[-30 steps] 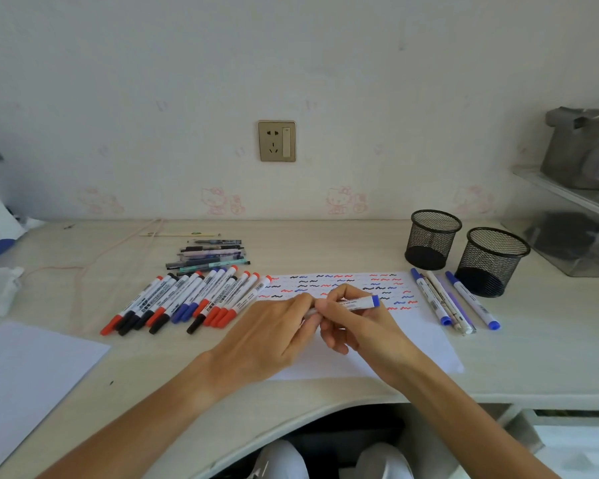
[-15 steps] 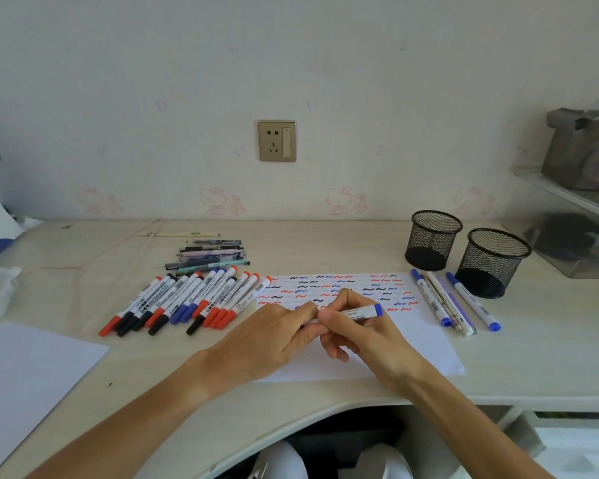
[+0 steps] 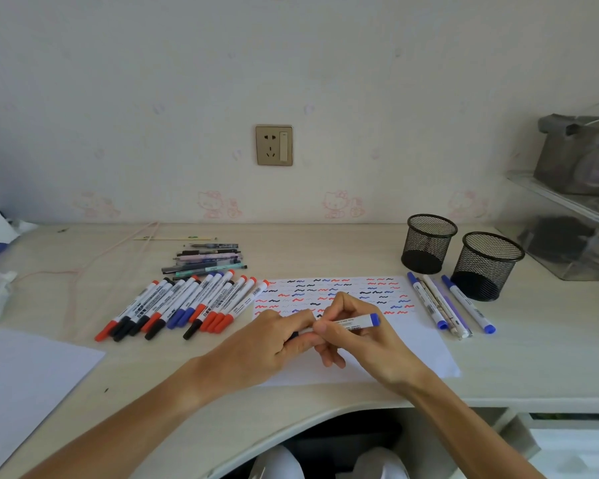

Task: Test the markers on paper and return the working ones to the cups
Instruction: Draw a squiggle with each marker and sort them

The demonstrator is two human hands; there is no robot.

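On the left of the desk (image 3: 325, 250) lies a row of capped markers (image 3: 184, 307) with red, black and blue caps, and behind them a smaller pile of pens (image 3: 206, 259); whether these are tested I cannot tell. The paper (image 3: 412, 347) in the middle already carries many red, blue and black squiggles, so testing looks well under way. Over it, the left hand (image 3: 274, 344) closes its grip on the cap end of a blue marker (image 3: 357, 322), while the right hand (image 3: 357, 337) pinches the barrel; whether the cap is coming off or going on is unclear. Right of the paper lie four more markers (image 3: 446, 307). Both mesh cups (image 3: 427, 243) look empty, so returning has seemingly not begun.
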